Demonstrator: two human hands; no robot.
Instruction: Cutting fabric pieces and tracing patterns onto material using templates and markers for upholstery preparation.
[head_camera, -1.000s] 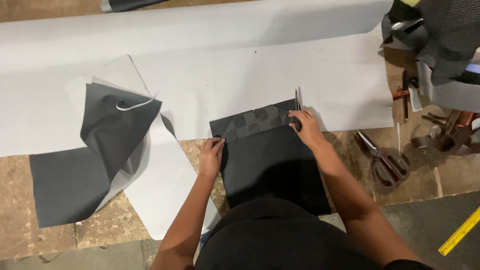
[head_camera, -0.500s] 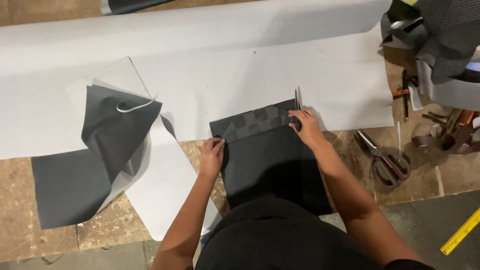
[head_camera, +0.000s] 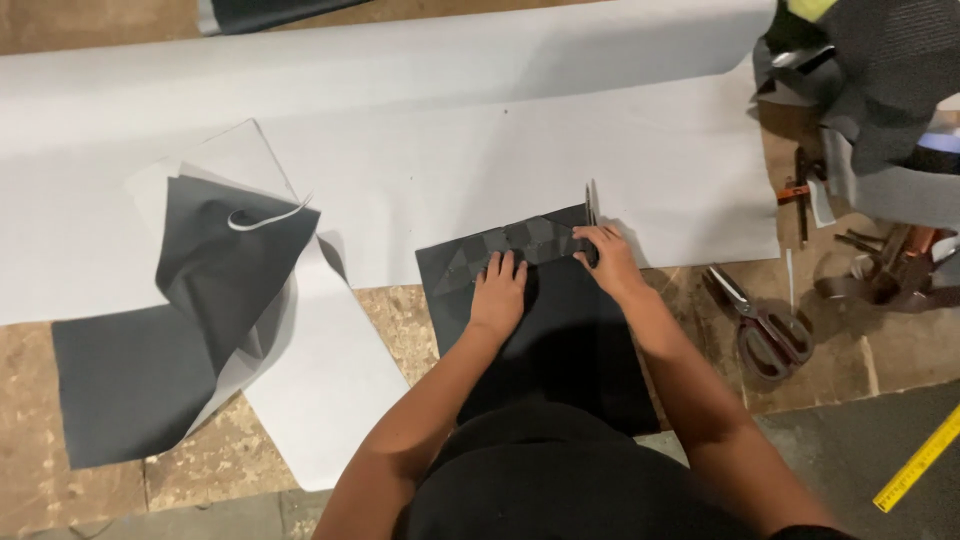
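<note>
A dark sheet with a checked band (head_camera: 530, 300) lies on the wooden workbench (head_camera: 700, 360), its top edge over a wide grey material sheet (head_camera: 450, 170). My left hand (head_camera: 497, 290) presses flat on the checked band, fingers spread. My right hand (head_camera: 604, 257) grips a small upright blade tool (head_camera: 591, 205) at the sheet's top right corner.
Scissors (head_camera: 765, 325) lie on the bench right of my arm. Clamps and metal tools (head_camera: 880, 265) and dark fabric (head_camera: 880, 80) crowd the far right. A crumpled dark piece (head_camera: 225, 270) and a flat dark piece (head_camera: 125, 385) lie left. A yellow ruler (head_camera: 915, 460) sits low right.
My left hand has slid right along the dark sheet's top edge, from its left corner toward the middle. The right hand with the blade stays at the top right corner.
</note>
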